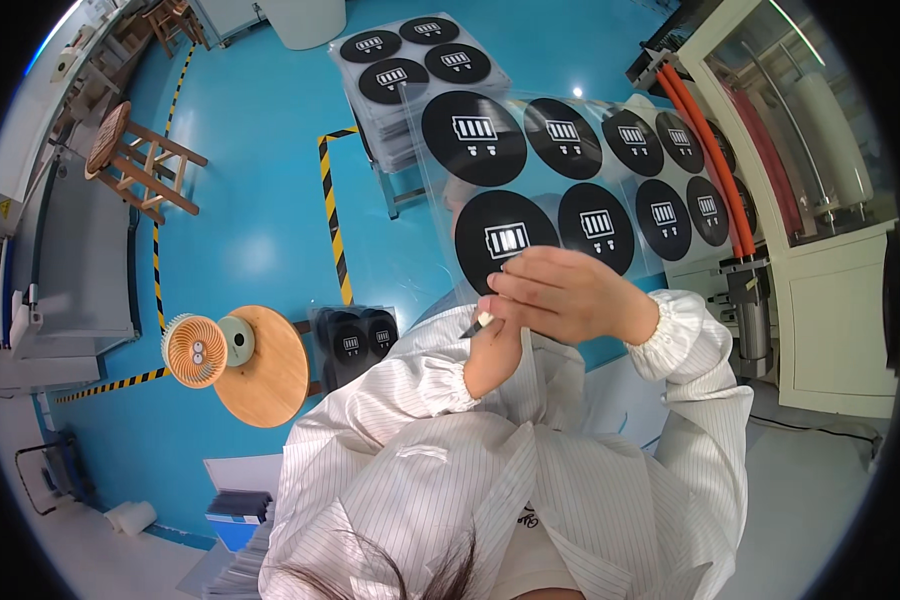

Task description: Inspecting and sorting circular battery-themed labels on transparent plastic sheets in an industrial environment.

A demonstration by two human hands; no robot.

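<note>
A clear film sheet (558, 190) printed with several black discs, each with a white battery symbol, stretches in front of me from the right. My right hand (570, 295) is at its near left edge, fingers together and bent over the edge below a black disc (490, 225). Just below it, touching or nearly so, my left hand (495, 355) is closed around a small dark pointed thing with a pale end (475, 324); its kind is not clear. The fingertips of both hands partly hide one another.
Beyond the film, a stack of printed sheets (385, 120) rests on a stand. A machine with orange-red rollers (705, 150) stands at the right. To the left are a round wooden stool (270, 375) bearing a small fan (196, 350), another stool (135, 165) and more printed sheets (350, 345).
</note>
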